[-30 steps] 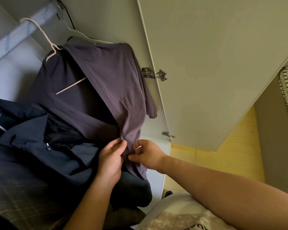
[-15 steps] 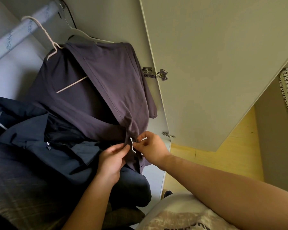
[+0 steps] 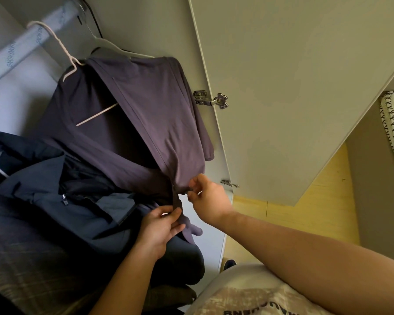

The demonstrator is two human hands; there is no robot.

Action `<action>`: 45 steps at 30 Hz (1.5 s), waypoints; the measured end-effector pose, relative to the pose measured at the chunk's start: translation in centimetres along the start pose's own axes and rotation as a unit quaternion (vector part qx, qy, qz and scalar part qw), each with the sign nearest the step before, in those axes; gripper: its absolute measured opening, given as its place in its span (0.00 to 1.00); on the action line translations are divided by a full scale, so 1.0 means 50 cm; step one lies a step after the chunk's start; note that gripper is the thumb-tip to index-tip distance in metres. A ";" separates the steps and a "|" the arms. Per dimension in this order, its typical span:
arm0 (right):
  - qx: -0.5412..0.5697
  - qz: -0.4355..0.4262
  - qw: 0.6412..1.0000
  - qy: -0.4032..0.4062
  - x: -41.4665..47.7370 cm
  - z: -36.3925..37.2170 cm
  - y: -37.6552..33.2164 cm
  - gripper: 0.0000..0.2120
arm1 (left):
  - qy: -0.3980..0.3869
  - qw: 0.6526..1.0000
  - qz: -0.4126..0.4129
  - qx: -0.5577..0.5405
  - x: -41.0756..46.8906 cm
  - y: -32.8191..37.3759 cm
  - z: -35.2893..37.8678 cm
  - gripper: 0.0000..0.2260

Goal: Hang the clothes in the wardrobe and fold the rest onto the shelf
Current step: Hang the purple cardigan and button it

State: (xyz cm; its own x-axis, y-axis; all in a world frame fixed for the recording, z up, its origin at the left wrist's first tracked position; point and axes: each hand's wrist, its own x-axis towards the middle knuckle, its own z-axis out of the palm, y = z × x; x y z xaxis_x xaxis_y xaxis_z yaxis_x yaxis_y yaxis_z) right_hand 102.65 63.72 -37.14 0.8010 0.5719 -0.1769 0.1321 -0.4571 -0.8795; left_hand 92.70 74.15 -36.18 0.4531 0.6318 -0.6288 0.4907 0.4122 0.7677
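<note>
Inspected at open wardrobe (image 3: pixel 146 23), yellow floor (image 3: pixel 305 223) below. Found left hand (image 3: pixel 159 228) pinching the lower front strip of the purple shirt (image 3: pixel 150 114); right hand (image 3: pixel 208 201) pinching cloth just above, judged to be straightening the front for a flat hang. Noted dark jacket (image 3: pixel 62 212) crowding left, door (image 3: pixel 293 87) edge close right. Farther up, saw shirt on pale hanger (image 3: pixel 97 114) hooked over rail (image 3: pixel 21 48).
</note>
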 end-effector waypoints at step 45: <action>0.091 0.051 0.994 -0.039 -0.020 -0.023 0.003 0.07 | 0.051 0.929 0.245 0.273 -0.003 0.036 0.037 0.07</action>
State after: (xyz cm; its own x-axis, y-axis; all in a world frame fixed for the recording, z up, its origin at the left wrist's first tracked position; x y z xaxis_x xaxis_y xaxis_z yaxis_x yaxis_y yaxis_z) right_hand 102.52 62.29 -36.58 0.7563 0.5832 -0.2963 -0.0606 -0.3886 -0.9194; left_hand 94.88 73.57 -34.94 0.6625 0.7261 -0.1839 0.5610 -0.3183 0.7642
